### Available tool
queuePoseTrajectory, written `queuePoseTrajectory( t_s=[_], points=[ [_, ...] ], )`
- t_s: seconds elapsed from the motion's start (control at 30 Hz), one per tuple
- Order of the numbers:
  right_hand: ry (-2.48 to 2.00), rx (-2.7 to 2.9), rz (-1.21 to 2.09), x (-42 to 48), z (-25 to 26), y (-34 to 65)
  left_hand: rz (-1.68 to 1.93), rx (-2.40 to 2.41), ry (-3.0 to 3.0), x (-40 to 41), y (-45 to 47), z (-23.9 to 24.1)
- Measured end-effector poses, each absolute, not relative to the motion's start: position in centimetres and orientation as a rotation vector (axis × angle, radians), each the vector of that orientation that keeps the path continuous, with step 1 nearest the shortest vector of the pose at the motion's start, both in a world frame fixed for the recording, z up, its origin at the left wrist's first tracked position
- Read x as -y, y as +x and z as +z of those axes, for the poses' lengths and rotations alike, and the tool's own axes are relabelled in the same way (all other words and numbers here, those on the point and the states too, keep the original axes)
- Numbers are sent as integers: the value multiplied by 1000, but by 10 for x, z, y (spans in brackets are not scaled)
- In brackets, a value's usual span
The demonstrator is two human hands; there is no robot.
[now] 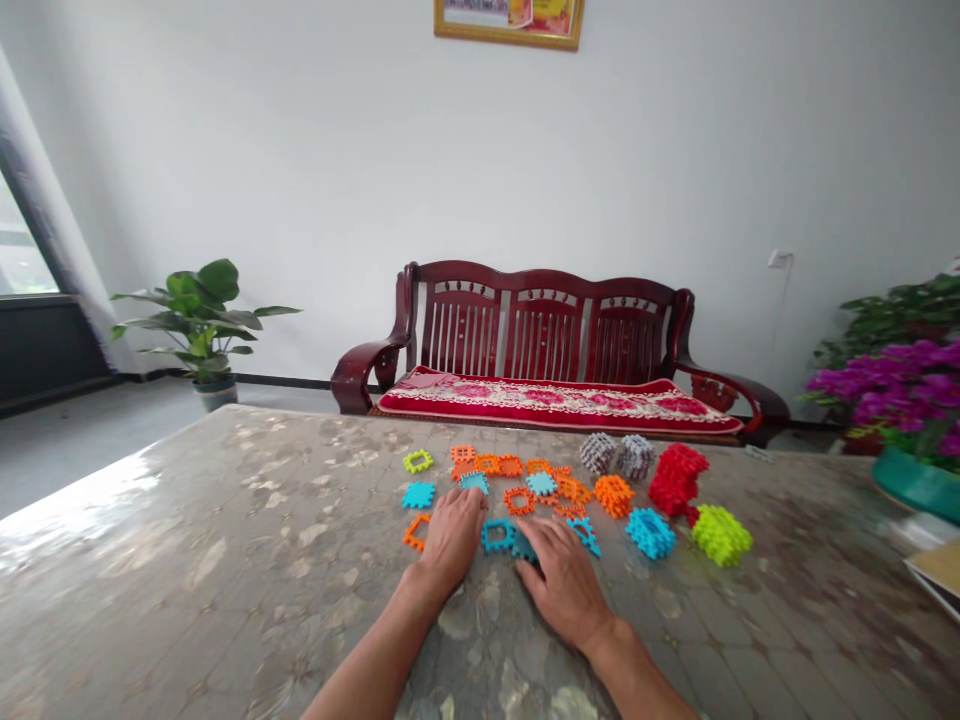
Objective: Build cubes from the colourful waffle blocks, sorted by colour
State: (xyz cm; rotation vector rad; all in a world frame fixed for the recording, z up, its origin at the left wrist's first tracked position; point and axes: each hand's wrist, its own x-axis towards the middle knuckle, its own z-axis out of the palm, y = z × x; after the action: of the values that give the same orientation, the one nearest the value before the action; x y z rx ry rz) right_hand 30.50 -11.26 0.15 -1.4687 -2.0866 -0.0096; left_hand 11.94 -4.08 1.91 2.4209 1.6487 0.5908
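Bent fingers of my left hand (452, 528) are pressed together at the near edge of a light-blue toothed tile (474, 482), and the fingertips are partly hidden. My right hand (561, 578) has its thumb and fingers around a dark-blue toothed tile (523, 546), which it partly covers. Just left of that tile lies a blue window-frame tile (497, 536). A blue piece (583, 534) shows beyond my right fingers. Beside my left hand are an orange frame tile (416, 532) and a solid blue tile (418, 495). Another orange frame tile (519, 501) lies between and beyond the hands.
Several orange tiles (511, 466) and a lime frame (418, 461) lie farther back. Built blocks stand at right: orange (614, 496), blue (650, 534), red (677, 478), lime (721, 535), and two grey (598, 453). A flower pot (916, 487) sits at the table's right; a wooden bench (544, 330) stands behind.
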Motion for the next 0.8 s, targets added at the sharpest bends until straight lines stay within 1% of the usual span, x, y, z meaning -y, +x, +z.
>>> queuePoseTrajectory(
  t_s=[0.17,0.27,0.4,0.53,0.7,0.8],
  points=[
    [-1473,2076,13,113,3,305,625,-1490,2389,42,117,13],
    [-1461,2087,-11,113,2,305,559,-1363,2436,41,115,12],
    [-1474,2100,-35,112,2,305,514,-1360,2426,39,116,10],
    [-1472,2095,-36,112,1,305,714,-1410,2213,35,119,3],
    [-1471,2040,-47,110,-1,306,1037,-1344,1852,32,131,-3],
    [-1444,2015,-57,110,-2,308,1055,-1234,1572,38,147,-6]
  ],
)
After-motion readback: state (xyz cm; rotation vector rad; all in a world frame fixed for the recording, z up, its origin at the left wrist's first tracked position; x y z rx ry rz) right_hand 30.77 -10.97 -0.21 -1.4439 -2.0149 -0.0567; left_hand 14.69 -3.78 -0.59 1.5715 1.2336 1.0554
